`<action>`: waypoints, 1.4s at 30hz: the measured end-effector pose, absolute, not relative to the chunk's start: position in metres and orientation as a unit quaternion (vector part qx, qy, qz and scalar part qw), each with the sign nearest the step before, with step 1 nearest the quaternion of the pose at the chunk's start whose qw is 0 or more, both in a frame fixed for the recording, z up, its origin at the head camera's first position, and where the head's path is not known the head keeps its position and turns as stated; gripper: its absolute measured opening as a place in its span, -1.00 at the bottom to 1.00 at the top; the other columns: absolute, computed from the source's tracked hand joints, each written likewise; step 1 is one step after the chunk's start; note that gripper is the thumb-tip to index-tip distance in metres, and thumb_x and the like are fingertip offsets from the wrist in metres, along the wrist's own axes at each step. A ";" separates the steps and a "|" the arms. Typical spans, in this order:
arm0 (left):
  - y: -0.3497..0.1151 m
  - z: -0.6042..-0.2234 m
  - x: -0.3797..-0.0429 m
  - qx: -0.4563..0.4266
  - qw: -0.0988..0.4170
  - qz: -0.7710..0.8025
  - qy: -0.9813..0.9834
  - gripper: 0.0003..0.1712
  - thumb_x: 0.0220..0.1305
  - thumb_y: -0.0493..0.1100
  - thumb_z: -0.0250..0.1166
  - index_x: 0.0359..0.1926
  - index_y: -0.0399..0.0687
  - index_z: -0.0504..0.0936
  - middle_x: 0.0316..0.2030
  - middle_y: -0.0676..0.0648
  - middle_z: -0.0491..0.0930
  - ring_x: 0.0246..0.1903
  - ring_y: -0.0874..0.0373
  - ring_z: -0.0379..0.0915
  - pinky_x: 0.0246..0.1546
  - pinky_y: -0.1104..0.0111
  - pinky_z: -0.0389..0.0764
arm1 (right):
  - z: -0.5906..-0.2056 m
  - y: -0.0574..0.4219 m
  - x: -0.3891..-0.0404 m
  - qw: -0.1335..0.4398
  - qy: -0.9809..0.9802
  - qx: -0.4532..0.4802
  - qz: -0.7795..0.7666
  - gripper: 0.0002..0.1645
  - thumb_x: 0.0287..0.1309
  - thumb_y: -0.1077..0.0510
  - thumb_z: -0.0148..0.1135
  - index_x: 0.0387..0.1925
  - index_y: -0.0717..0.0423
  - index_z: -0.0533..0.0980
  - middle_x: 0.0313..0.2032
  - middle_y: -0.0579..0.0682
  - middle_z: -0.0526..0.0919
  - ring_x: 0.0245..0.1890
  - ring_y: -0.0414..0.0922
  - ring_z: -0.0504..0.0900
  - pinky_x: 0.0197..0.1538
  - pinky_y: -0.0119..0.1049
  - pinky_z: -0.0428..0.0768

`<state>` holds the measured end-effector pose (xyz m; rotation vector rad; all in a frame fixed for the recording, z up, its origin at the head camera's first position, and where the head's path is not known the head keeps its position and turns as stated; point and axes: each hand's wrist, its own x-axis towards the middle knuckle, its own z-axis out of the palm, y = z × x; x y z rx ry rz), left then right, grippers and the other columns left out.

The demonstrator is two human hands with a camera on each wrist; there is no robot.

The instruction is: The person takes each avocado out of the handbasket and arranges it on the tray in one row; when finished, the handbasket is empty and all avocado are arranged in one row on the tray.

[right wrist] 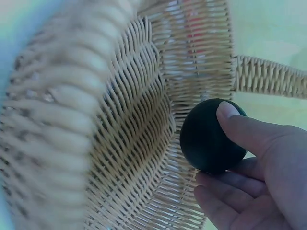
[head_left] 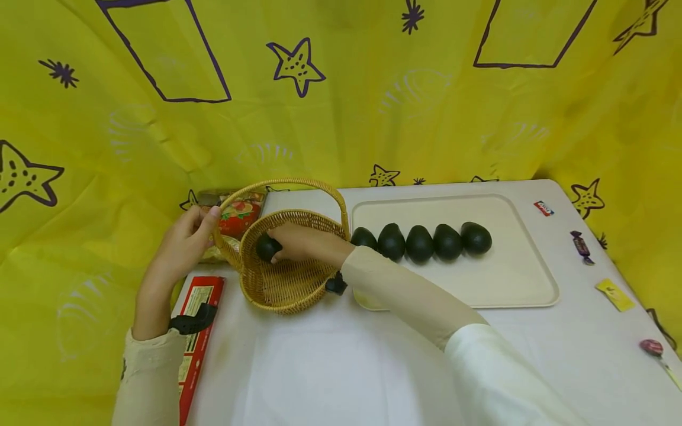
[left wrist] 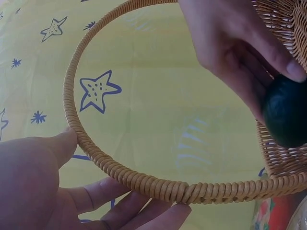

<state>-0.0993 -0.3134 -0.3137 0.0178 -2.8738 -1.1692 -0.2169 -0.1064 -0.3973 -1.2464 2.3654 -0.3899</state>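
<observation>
A wicker basket (head_left: 290, 306) with a tall hooped handle (left wrist: 144, 184) stands on the table, left of the tray. My left hand (head_left: 183, 239) holds the left part of this handle, thumb and fingertips against the wicker; the left wrist view shows the hand (left wrist: 43, 187) close up. Inside the basket, my right hand (head_left: 290, 241) grips a dark green avocado (right wrist: 208, 139). Thumb on top and fingers below, the right hand (right wrist: 268, 177) has it near the woven wall. Several more avocados (head_left: 419, 244) lie in a row on the cream tray (head_left: 458, 290).
Behind the basket's left side lies a red printed packet (head_left: 240, 218). A long red box (head_left: 198, 343) is under my left forearm. Small wrapped sweets (head_left: 582, 247), a yellow packet (head_left: 615, 294) and a lollipop (head_left: 651, 348) lie along the table's right edge. Yellow cloth (head_left: 341, 130) hangs behind.
</observation>
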 end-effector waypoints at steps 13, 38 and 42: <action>-0.314 -0.315 -0.100 0.006 0.016 -0.381 -0.924 -0.38 0.69 0.23 -0.14 0.04 -0.30 0.43 -0.24 -0.22 0.38 -0.09 -0.11 0.50 -0.13 0.61 0.54 | -0.381 -0.050 -0.198 0.192 0.823 -0.468 -0.258 -0.07 0.46 -0.07 0.34 0.61 0.23 0.16 0.54 0.12 0.34 0.51 -0.01 0.39 0.52 -0.23 0.41; -0.315 -0.319 -0.099 0.009 0.027 -0.370 -0.928 -0.40 0.70 0.21 -0.14 -0.01 -0.29 0.42 -0.17 -0.25 0.43 -0.04 -0.22 0.52 -0.21 0.57 0.56 | -0.355 0.123 -0.170 0.094 0.839 -0.420 -0.333 -0.09 0.45 -0.12 0.33 0.65 0.00 0.16 0.56 -0.01 0.31 0.54 -0.03 0.33 0.52 -0.01 0.41; -0.315 -0.318 -0.101 0.007 0.028 -0.366 -0.930 -0.41 0.70 0.22 -0.14 -0.01 -0.28 0.42 -0.19 -0.25 0.43 -0.07 -0.22 0.51 -0.25 0.45 0.55 | -0.352 0.163 -0.172 0.065 0.865 -0.377 -0.325 -0.08 0.44 -0.13 0.33 0.64 0.01 0.16 0.56 0.05 0.31 0.53 0.07 0.36 0.49 0.11 0.43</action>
